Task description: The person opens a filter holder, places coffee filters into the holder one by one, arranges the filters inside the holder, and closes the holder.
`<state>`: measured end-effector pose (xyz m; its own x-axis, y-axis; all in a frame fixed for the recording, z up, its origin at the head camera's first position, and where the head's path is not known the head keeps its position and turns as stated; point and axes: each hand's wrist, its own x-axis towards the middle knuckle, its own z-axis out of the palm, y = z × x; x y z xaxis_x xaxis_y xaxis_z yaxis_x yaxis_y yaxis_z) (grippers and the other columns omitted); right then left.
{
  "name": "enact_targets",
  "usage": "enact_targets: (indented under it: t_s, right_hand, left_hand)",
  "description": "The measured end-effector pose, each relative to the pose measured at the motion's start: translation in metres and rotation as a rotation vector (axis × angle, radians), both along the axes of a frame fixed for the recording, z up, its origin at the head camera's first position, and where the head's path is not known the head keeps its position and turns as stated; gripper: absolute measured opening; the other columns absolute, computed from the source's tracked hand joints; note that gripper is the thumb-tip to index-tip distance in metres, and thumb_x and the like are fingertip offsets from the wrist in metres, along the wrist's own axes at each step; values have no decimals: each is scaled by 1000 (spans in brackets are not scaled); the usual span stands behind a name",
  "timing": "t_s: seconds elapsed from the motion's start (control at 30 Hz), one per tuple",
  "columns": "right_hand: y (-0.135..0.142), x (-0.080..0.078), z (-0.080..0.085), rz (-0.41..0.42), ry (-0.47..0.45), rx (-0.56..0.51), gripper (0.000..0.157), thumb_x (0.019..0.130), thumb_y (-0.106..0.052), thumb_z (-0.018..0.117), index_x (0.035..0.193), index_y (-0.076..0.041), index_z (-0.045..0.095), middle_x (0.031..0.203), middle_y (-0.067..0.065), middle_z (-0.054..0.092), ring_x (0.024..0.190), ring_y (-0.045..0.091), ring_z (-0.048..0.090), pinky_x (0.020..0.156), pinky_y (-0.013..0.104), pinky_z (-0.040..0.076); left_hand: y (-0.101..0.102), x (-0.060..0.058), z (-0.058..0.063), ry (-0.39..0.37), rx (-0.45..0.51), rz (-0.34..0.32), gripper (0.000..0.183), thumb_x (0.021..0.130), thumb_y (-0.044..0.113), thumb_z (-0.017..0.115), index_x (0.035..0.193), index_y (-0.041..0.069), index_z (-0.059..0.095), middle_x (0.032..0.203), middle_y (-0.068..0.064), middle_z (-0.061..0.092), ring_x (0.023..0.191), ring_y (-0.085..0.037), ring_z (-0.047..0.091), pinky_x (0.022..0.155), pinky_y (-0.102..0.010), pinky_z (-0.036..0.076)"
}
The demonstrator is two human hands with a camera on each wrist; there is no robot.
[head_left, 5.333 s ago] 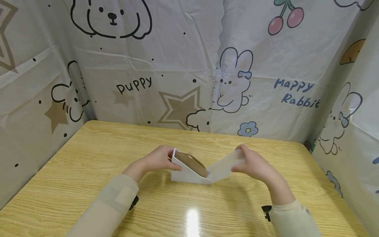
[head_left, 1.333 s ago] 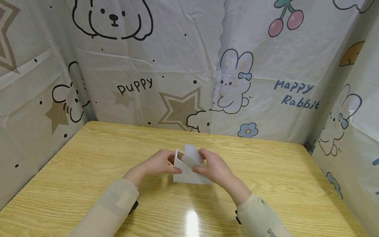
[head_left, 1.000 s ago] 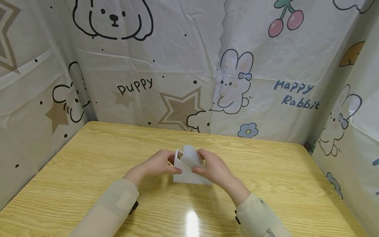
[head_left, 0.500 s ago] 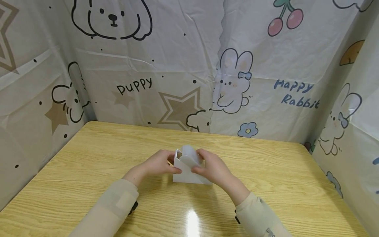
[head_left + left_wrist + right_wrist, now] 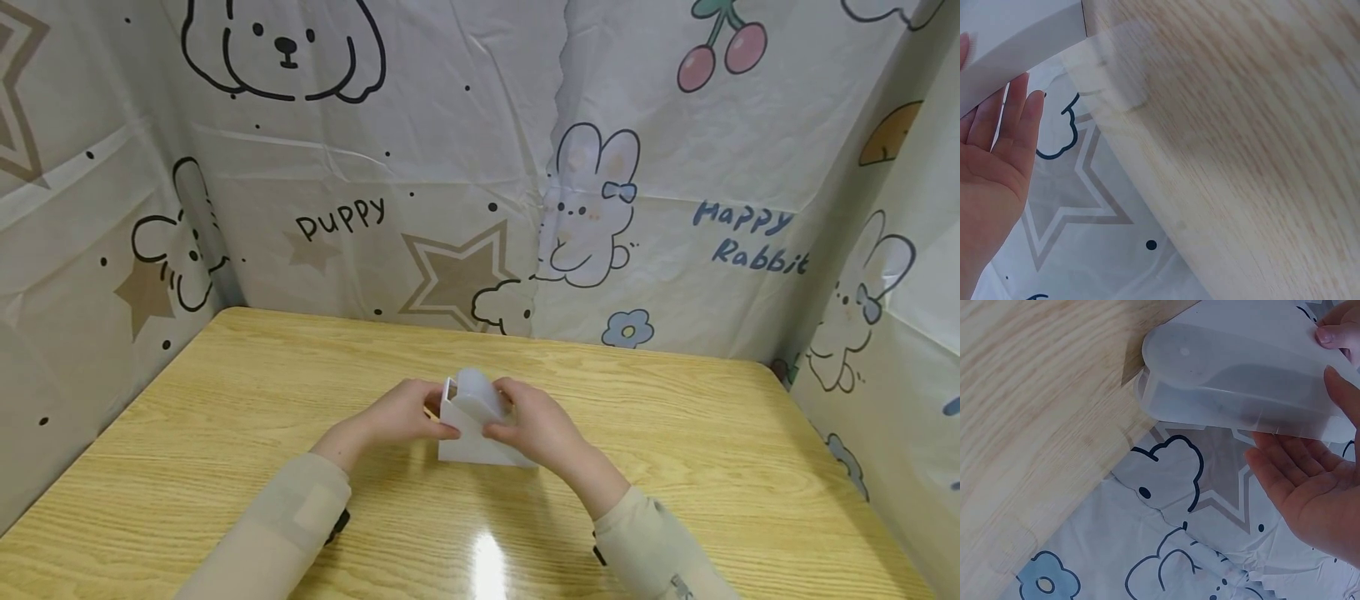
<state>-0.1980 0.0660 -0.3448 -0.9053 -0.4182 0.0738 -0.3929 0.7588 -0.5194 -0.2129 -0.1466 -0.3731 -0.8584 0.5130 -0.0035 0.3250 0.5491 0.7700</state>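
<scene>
A small white box (image 5: 476, 450) with a slanted top sits on the table, its tall end to the left. My left hand (image 5: 401, 410) grips that end, thumb on the near side and fingers at the far side. Over the slope lies a translucent hinged lid (image 5: 474, 397), tilted, with a narrow gap at the upper left. My right hand (image 5: 542, 423) holds the lid between thumb and fingers. In the right wrist view the lid's rounded end (image 5: 1179, 353) overlaps the box. Most of the box's inside is hidden by the lid.
The wooden table (image 5: 285, 358) stretches around the box on all sides. A printed cloth curtain (image 5: 450, 150) hangs along the back and both sides. Light reflects off the tabletop near the front.
Earlier the lid stood swung out to the right, with brown card showing in the box. My right hand has since brought it left over the box, lowering it slightly most recently. Left hand stays.
</scene>
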Motion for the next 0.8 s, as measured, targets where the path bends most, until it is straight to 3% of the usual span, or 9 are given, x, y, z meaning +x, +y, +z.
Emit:
enact_targets:
  t_s: [0.8]
  right_hand:
    - [-4, 2, -2, 15, -9, 46, 46, 80, -21, 74, 119, -5, 56, 111, 10, 65, 97, 23, 62, 83, 40, 51]
  left_hand:
    - [0, 0, -1, -11, -7, 15, 30, 80, 21, 75, 107, 14, 64, 96, 3, 68, 88, -10, 61, 80, -31, 50]
